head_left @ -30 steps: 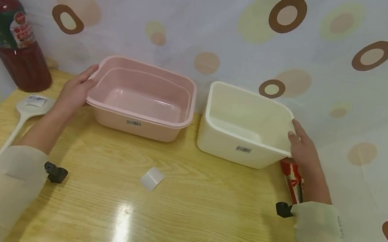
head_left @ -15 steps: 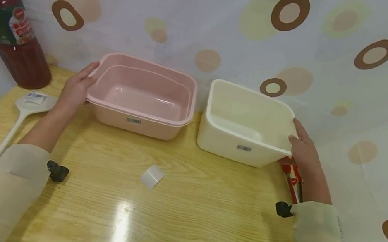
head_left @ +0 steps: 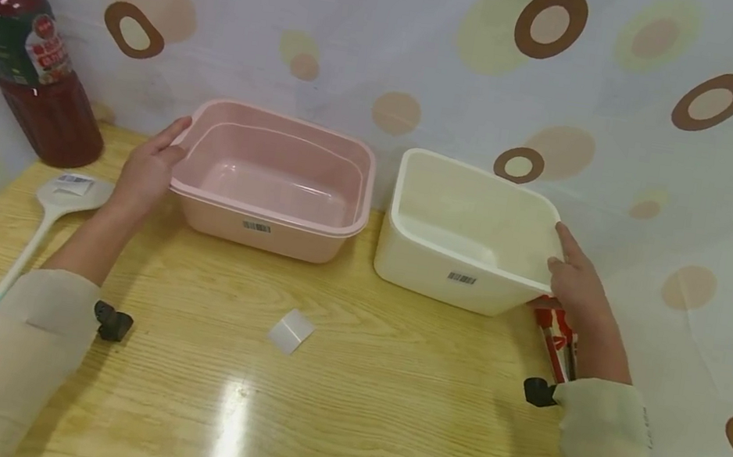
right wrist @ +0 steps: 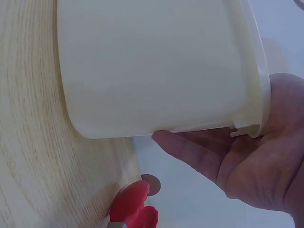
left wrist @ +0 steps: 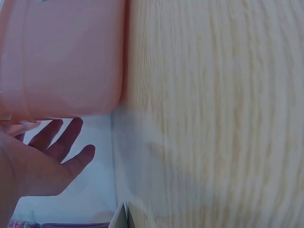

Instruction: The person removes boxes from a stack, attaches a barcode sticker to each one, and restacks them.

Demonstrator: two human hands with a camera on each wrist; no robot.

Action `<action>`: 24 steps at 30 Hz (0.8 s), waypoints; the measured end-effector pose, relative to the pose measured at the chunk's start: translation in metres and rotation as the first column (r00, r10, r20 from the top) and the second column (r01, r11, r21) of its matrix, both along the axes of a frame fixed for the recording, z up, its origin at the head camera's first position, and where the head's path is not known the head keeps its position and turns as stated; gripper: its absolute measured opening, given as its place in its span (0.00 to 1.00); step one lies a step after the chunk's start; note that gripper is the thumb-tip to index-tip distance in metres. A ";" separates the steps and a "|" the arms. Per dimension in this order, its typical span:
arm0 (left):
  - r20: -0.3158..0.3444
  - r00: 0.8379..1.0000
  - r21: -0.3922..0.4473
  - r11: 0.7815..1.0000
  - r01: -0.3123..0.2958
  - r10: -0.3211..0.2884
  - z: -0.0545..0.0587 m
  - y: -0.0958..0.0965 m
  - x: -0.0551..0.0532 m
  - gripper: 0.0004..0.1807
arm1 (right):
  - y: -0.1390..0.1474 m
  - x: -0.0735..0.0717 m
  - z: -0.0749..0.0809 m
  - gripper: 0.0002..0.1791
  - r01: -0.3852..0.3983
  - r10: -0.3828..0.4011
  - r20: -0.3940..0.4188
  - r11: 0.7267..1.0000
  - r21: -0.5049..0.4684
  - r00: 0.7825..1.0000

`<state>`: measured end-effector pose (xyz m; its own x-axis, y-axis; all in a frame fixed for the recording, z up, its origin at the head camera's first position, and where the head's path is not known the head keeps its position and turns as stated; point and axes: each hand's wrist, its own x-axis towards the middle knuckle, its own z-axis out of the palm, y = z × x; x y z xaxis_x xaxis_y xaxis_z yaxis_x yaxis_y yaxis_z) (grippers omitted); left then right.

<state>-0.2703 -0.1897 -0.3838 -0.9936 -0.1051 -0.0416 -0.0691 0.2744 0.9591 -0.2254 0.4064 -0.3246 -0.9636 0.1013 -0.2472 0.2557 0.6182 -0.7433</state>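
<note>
At the back of the table stands a pink plastic basin (head_left: pixel 259 232) with a barcode label on its front. My left hand (head_left: pixel 149 168) holds its left end, thumb over the rim and the other fingers against the outside, loosely spread in the left wrist view. Right of it is a deeper cream plastic bin (head_left: pixel 426 277), also barcoded. My right hand (head_left: pixel 578 284) grips its right end, thumb over the rim; in the right wrist view the fingers (right wrist: pixel 187 149) reach under the rim along the end wall. Inside both containers only bare plastic shows.
A red sauce bottle (head_left: pixel 48 94) with an orange cap stands at the back left. Before it lies a white spatula (head_left: pixel 52 213) with a mint handle. A red-ended utensil (head_left: pixel 557 340) lies beside my right wrist. A small silvery square (head_left: pixel 291 330) lies mid-table. Patterned cloth hangs behind.
The head view shifts slightly, and more of the spatula's mint handle shows beside the left sleeve. Both hands keep their hold, and the two containers stay in place.
</note>
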 end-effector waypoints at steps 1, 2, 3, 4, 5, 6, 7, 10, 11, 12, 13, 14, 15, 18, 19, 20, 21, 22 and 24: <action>0.001 1.000 -0.012 1.000 -0.002 0.002 0.000 0.000 0.000 0.28 | 0.000 0.000 0.001 0.34 -0.005 0.005 0.005 1.000 0.000 1.000; 0.005 1.000 -0.024 1.000 -0.004 0.004 0.001 0.000 0.000 0.29 | 0.000 -0.001 0.001 0.34 -0.010 0.010 0.008 1.000 0.001 1.000; 0.008 1.000 -0.032 0.999 -0.004 0.004 0.001 0.000 0.000 0.29 | 0.000 -0.001 0.001 0.34 -0.014 0.014 0.013 1.000 -0.003 1.000; 0.013 1.000 -0.039 0.999 -0.002 0.002 0.001 0.000 0.000 0.29 | 0.000 -0.002 0.001 0.34 -0.016 0.016 0.019 1.000 -0.010 1.000; 0.015 1.000 -0.046 0.999 -0.001 0.002 0.001 0.000 0.000 0.29 | 0.000 -0.002 0.001 0.34 -0.019 0.020 0.023 1.000 -0.018 1.000; 0.018 1.000 -0.049 0.999 -0.001 0.002 0.001 -0.001 0.000 0.29 | 0.000 -0.002 0.001 0.34 -0.020 0.021 0.028 1.000 -0.023 0.999; 0.020 1.000 -0.051 0.999 0.000 0.001 0.001 -0.001 0.000 0.29 | 0.000 -0.003 0.001 0.34 -0.021 0.022 0.032 0.999 -0.028 0.999; 0.018 1.000 -0.051 0.999 -0.005 0.006 0.000 -0.001 -0.001 0.29 | 0.001 -0.003 0.001 0.34 -0.023 0.023 0.029 0.999 -0.026 0.999; 0.019 1.000 -0.051 0.999 -0.005 0.006 0.000 0.000 -0.001 0.29 | 0.001 -0.002 0.001 0.34 -0.026 0.026 0.024 0.999 -0.025 0.999; 0.021 1.000 -0.051 0.999 -0.006 0.007 -0.001 0.000 -0.001 0.29 | 0.001 -0.001 0.001 0.34 -0.028 0.029 0.020 0.999 -0.024 0.999; 0.024 1.000 -0.051 0.999 -0.007 0.008 -0.001 0.000 -0.001 0.29 | 0.002 -0.001 0.002 0.34 -0.032 0.032 0.016 0.999 -0.022 0.999; 0.028 1.000 -0.055 0.998 -0.007 0.009 -0.001 0.000 -0.001 0.29 | 0.002 0.000 0.003 0.34 -0.036 0.036 0.011 0.999 -0.021 0.999; 0.033 0.999 -0.060 0.998 -0.009 0.011 -0.001 0.000 0.000 0.29 | 0.003 0.001 0.004 0.34 -0.040 0.041 0.007 0.999 -0.024 0.999; 0.045 0.999 -0.071 0.997 -0.008 0.012 0.000 0.001 0.001 0.30 | 0.004 0.003 0.008 0.34 -0.053 0.053 -0.001 0.998 -0.029 0.999; 0.047 0.999 -0.074 0.997 -0.008 0.012 0.000 0.001 0.001 0.30 | 0.005 0.004 0.010 0.34 -0.055 0.055 -0.003 0.998 -0.029 0.998; 0.047 0.999 -0.078 0.997 -0.009 0.012 0.000 0.001 0.002 0.29 | 0.005 0.004 0.011 0.34 -0.057 0.057 -0.005 0.998 -0.032 0.998; 0.047 0.999 -0.076 0.997 -0.010 0.014 0.001 0.001 0.002 0.29 | 0.006 0.004 0.013 0.34 -0.059 0.058 -0.007 0.998 -0.033 0.998; 0.046 0.999 -0.075 0.997 -0.010 0.013 0.001 0.001 0.002 0.29 | 0.007 0.005 0.015 0.34 -0.059 0.059 -0.008 0.998 -0.031 0.998; 0.044 0.999 -0.071 0.997 -0.013 0.016 0.002 0.002 0.001 0.29 | 0.008 0.006 0.019 0.34 -0.057 0.057 -0.008 0.998 -0.038 0.998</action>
